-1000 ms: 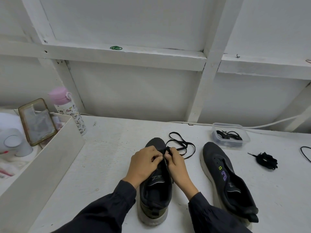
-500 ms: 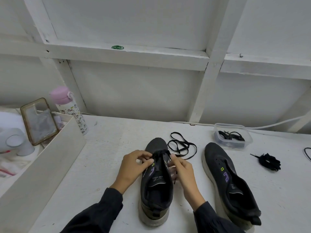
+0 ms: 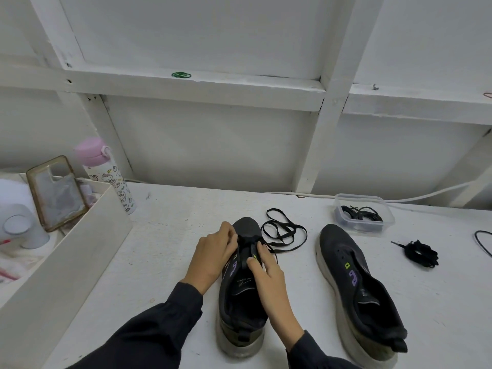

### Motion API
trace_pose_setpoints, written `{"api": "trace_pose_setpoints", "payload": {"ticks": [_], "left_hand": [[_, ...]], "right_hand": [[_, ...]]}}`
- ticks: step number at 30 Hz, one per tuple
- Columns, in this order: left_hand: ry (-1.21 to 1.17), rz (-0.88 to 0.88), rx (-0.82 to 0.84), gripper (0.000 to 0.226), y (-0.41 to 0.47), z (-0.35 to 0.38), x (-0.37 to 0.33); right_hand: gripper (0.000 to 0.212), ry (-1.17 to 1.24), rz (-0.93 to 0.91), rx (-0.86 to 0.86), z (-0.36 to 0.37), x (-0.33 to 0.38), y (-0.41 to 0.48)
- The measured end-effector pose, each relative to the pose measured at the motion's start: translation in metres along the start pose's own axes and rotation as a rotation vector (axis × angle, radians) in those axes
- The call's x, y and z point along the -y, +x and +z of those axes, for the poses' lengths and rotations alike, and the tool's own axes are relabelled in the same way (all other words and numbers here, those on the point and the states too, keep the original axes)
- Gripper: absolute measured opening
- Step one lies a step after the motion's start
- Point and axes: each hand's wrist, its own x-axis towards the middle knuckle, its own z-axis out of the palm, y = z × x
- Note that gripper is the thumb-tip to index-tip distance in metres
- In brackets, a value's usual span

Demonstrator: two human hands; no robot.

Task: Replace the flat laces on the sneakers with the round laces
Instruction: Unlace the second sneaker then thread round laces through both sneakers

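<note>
1. Change: 1 s ago both hands were bunched in one pinch over the bottom eyelets. 0.5 s ago they'd split to either side of the throat. Now L hand (image 3: 215, 258) is back on the last crossing at the toe end, and R hand (image 3: 267, 270) sits on the tongue (image 3: 245, 282) / right eyelet row.
2. Lace (image 3: 283, 231): loose loops on the desk (image 3: 165, 249) just past the toe, toward the far edge. Shape approx same as 1 s ago, so little length has come out this sec.
3. My read: only that last crossing is still threaded in the sneaker (image 3: 241, 310); upper eyelets look bare. Flat lace nearly out, re-lacing w/ round not started.
4. L hand: wrist low on the shoe's left side, fingers curled down over the crossing, grasping the lace there.
5. R hand: forearm along the shoe's right side, thumb pressed on the tongue, fingers hooked at the right row where the lace exits. Pinching lace or just steadying the shoe, can't tell.
6. Sneaker: mid desk by the near edge, toe to the far edge. 2nd sneaker (image 3: 356, 294) is right of it, no lace visible in it.
7. Spare laces: in a tub (image 3: 358, 196) by the far edge, right side; a bundle (image 3: 423, 253) toward the right edge. Which is round is too small to tell.
</note>
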Motion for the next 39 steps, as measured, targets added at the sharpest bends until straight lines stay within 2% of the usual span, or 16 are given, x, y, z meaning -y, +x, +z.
{"api": "trace_pose_setpoints", "payload": {"ticks": [8,14,17,20,24,29,32,36,39], "left_hand": [[-0.287,-0.183,-0.001,0.015,-0.012,-0.003,0.007],[-0.165,-0.111,0.016,0.013,-0.014,-0.002,0.008],[-0.135,-0.143,-0.003,0.013,-0.006,-0.004,0.006],[-0.194,-0.182,0.02,0.013,-0.001,-0.005,0.001],[-0.391,-0.243,-0.022,0.019,-0.007,-0.004,0.006],[-0.307,-0.129,0.024,0.013,-0.016,-0.001,0.012],[-0.2,-0.153,0.023,0.013,-0.009,-0.005,0.008],[-0.549,-0.352,-0.047,0.013,-0.002,-0.009,0.005],[-0.529,-0.328,-0.082,0.015,-0.009,-0.005,0.007]], "right_hand": [[0.055,0.04,0.027,-0.014,-0.002,-0.003,-0.001],[0.064,0.029,0.031,-0.017,-0.001,0.001,-0.003],[0.059,0.019,0.025,0.012,-0.001,0.0,-0.004],[0.058,0.024,0.014,0.01,-0.003,0.0,-0.004],[0.058,0.043,0.019,-0.004,-0.004,-0.002,-0.003],[0.058,0.041,0.021,-0.012,-0.003,-0.002,-0.002],[0.061,0.02,0.014,-0.007,-0.003,-0.004,-0.003],[0.06,0.012,0.024,0.005,-0.003,-0.004,-0.002],[0.06,0.019,0.024,-0.001,-0.004,-0.003,-0.002]]}}
